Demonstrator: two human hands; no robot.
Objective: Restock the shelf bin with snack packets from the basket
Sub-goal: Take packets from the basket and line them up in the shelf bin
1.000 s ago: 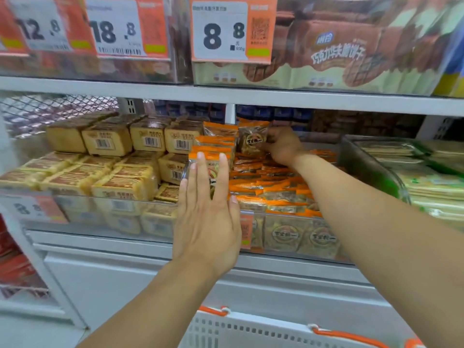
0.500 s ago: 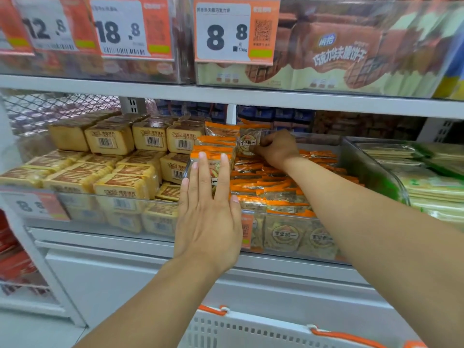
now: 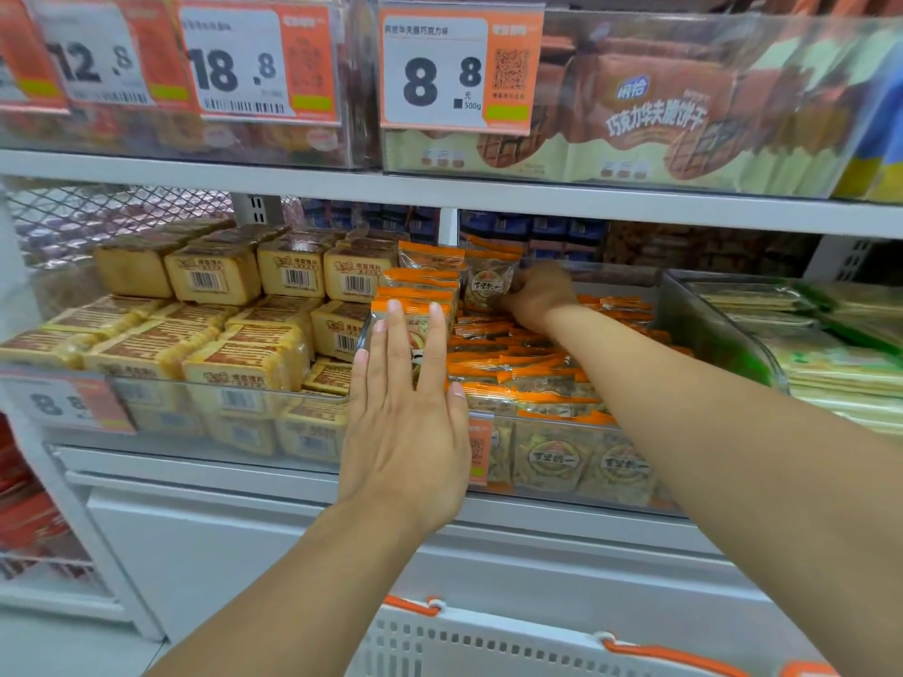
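A clear shelf bin on the middle shelf holds several orange-edged snack packets. My left hand is flat with straight fingers against the upright row of packets at the bin's left front. My right hand reaches to the back of the bin and grips an upright orange packet standing there. The white basket with orange handles shows at the bottom edge; what it holds is out of sight.
Yellow cake blocks fill the bin to the left. Green-wrapped packets lie in the bin to the right. The upper shelf carries clear bins with price tags and brown wafer packs.
My right hand has drawn slightly left at the back of the bin, setting the orange packet upright beside the rear row. My left hand has stayed put against the front packets.
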